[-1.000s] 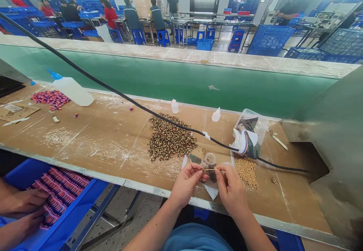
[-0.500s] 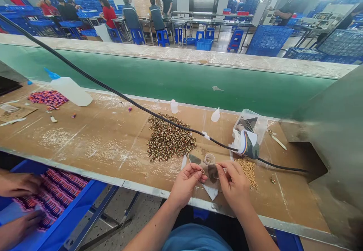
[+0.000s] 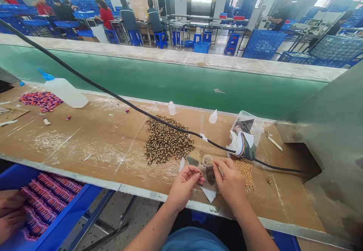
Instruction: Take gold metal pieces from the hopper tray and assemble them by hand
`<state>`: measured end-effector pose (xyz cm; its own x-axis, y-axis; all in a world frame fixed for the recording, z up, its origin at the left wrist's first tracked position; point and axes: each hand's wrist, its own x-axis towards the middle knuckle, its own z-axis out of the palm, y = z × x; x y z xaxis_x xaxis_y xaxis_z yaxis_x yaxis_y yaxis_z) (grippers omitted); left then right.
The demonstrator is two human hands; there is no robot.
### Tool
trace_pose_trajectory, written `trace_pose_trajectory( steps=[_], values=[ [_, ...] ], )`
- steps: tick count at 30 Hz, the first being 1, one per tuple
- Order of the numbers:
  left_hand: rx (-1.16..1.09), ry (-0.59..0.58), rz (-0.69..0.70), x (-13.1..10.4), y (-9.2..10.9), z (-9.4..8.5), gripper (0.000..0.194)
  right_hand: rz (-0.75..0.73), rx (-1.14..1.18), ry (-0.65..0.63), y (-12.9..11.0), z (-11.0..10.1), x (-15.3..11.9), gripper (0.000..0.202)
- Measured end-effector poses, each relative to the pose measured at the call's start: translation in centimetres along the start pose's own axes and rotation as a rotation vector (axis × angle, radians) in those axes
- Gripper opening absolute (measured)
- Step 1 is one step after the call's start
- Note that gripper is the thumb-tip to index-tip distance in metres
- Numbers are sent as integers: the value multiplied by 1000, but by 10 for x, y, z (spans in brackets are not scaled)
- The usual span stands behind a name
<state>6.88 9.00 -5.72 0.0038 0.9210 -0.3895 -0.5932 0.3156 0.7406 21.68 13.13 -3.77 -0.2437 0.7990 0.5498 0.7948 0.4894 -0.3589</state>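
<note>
My left hand point(image 3: 183, 186) is closed in a pinch on a small brown-and-gold piece point(image 3: 200, 174), which the fingertips partly cover. It resembles the pieces in the heap point(image 3: 167, 141) beyond it. At the small round clear cup point(image 3: 207, 161), my right hand point(image 3: 231, 179) pinches what looks like a thin light stick point(image 3: 210, 162), its tip over or in the cup. Dark cloth scraps point(image 3: 210, 175) and a white scrap point(image 3: 209, 194) lie beneath and between the hands. Small tan beads point(image 3: 246, 173) are spread just right of my right hand.
A black cable point(image 3: 159, 120) crosses above the bench. Small bottles point(image 3: 171, 108) and a clear tub point(image 3: 256, 124) with cloth stand behind. At left are a large bottle point(image 3: 66, 93), a pink-purple heap point(image 3: 41, 100), and a co-worker's hands point(image 3: 11, 209) at a blue tray point(image 3: 68, 213).
My right hand has shifted slightly left and up to the cup's edge, with its fingers now closer together. My left hand keeps its pinch. The co-worker's hands have moved left.
</note>
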Motion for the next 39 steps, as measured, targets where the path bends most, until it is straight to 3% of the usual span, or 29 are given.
trace_pose_trajectory(
  steps=[8,13,19,27,39],
  values=[
    [-3,6,13,1,-3,-2,38,15,74,-21,-1,-10,0,29],
    [-9,11,21,1,-4,-1,37,81,259,31,-6,-18,-1,20],
    [-11,9,16,0,-2,1,37,110,414,-33,-14,-17,-7,17],
    [-6,13,14,1,-3,-2,37,123,429,-66,-15,-15,-11,18],
    [7,25,15,0,-1,0,38,115,404,-16,-9,-17,-7,14]
  ],
)
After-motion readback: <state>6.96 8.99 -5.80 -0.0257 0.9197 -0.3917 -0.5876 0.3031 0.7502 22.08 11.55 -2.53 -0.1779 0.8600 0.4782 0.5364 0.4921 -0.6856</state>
